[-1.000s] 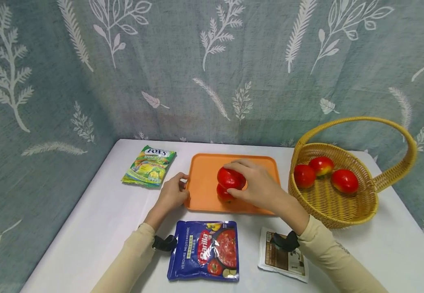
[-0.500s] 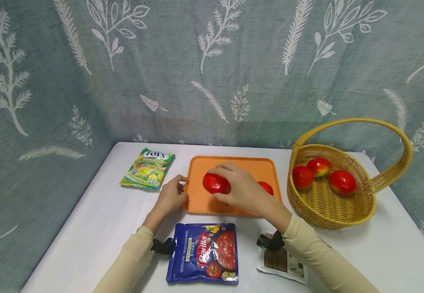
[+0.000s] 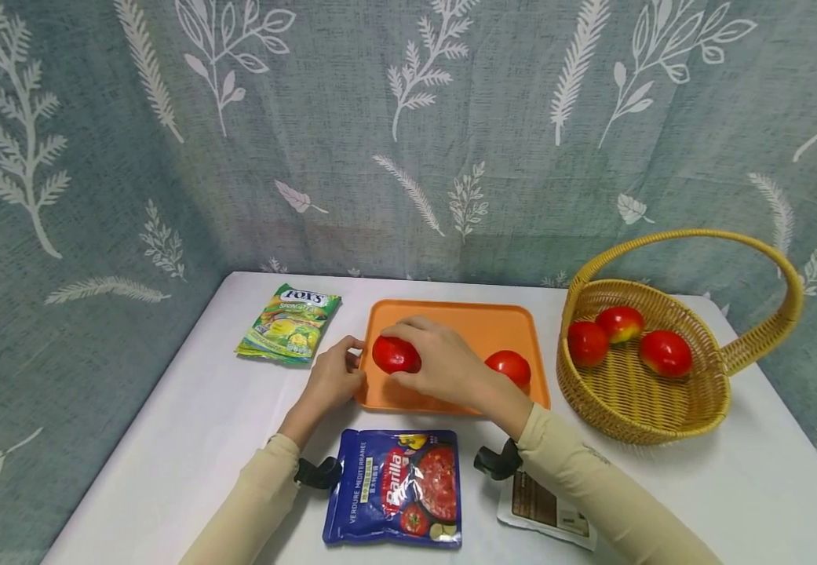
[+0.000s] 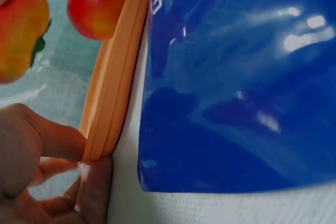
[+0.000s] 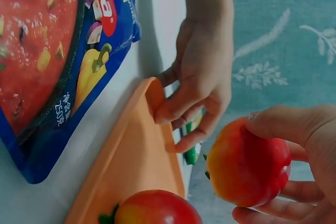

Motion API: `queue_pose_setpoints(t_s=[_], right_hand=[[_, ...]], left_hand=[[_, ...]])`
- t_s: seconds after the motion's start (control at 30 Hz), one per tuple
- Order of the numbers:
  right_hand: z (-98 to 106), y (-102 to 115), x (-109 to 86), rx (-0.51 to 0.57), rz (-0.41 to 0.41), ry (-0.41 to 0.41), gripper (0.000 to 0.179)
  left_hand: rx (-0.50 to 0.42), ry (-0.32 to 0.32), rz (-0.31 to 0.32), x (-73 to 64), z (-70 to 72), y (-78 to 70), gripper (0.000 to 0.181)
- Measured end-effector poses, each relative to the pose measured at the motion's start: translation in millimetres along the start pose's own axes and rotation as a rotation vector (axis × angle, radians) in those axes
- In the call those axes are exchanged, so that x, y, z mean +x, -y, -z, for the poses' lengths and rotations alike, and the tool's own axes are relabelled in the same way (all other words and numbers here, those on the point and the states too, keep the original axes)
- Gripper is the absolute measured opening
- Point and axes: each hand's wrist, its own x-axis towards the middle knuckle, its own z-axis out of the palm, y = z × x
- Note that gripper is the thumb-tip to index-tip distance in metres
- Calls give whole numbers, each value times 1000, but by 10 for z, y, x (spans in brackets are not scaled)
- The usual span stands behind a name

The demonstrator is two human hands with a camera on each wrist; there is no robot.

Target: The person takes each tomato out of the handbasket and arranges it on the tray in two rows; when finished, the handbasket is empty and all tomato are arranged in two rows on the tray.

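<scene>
My right hand [image 3: 443, 361] grips a red-and-yellow fruit [image 3: 395, 355] with a small green leafy stem, above the left part of the orange tray [image 3: 475, 314]. In the right wrist view, thumb and fingers wrap around this fruit [image 5: 247, 163], which hangs apart from the tray. A similar fruit [image 3: 509, 367] sits on the tray's right side. My left hand [image 3: 333, 377] pinches the tray's left edge; the left wrist view shows the tray's corner [image 4: 107, 114] between its thumb and fingers.
A wicker basket [image 3: 637, 428] with a tall handle stands on the right, holding 3 similar fruits. A green candy bag [image 3: 288, 323] lies at the back left. In front of the tray lie a blue sauce pouch [image 3: 392, 486] and a brown-and-white packet [image 3: 542, 510], partly covered by the right arm.
My right hand has carried its fruit leftward over the tray, uncovering the other fruit, which now lies on the tray's right side. My left hand stays at the tray's edge.
</scene>
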Motion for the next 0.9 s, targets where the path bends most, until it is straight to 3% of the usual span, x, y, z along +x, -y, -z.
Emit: queue_pose_setpoints(t_s=[0.4, 0.9], right_hand=[[-177, 1, 125, 31, -59, 63, 55], [-353, -31, 282, -30, -142, 135, 57]], left_hand=[[-13, -5, 2, 1, -1, 11, 45], [-18, -3, 8, 2, -6, 10, 45]])
